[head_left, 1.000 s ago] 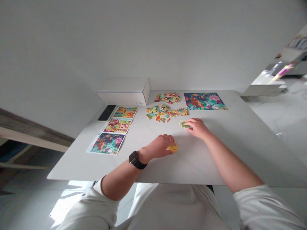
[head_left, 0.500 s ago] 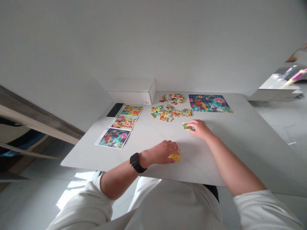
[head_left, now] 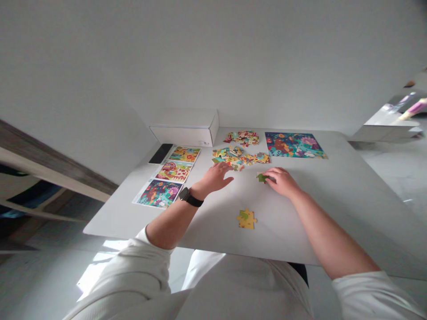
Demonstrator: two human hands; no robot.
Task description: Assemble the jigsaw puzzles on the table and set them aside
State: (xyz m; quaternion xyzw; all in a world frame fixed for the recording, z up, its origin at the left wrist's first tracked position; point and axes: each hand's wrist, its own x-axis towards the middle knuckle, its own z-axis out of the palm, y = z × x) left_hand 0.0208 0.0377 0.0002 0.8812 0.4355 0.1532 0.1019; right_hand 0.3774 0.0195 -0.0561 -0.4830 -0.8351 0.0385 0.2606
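The left hand (head_left: 216, 174) is out over the middle of the table (head_left: 333, 200). Its grip is spread, the fingers are loose and it holds nothing. Its fingertips point right, just beside the near edge of the loose pieces (head_left: 240, 157), a scattered row of colourful puzzle bits. A black watch (head_left: 187, 197) sits on that wrist.

The right hand (head_left: 282, 180) lies low on the table a little to the right. Its fingers are curled down onto a green piece (head_left: 261, 178), which rests flat on the table and pokes out to the left of the fingertips. From here I can't tell whether that grip pinches the piece or only presses on it.

Nearer the person, well apart from both hands, a yellow joined piece (head_left: 247, 218) lies alone on the bare table.

A second, smaller pile (head_left: 243, 137) sits at the far side, behind the loose pieces. To its right lies a finished puzzle (head_left: 293, 145) in blues and pinks.

On the left, 3 picture cards (head_left: 173, 170) run in a line from far to near. A dark phone (head_left: 160, 153) lies just beside the farthest one, and a white box (head_left: 185, 126) stands at the far edge against the wall.
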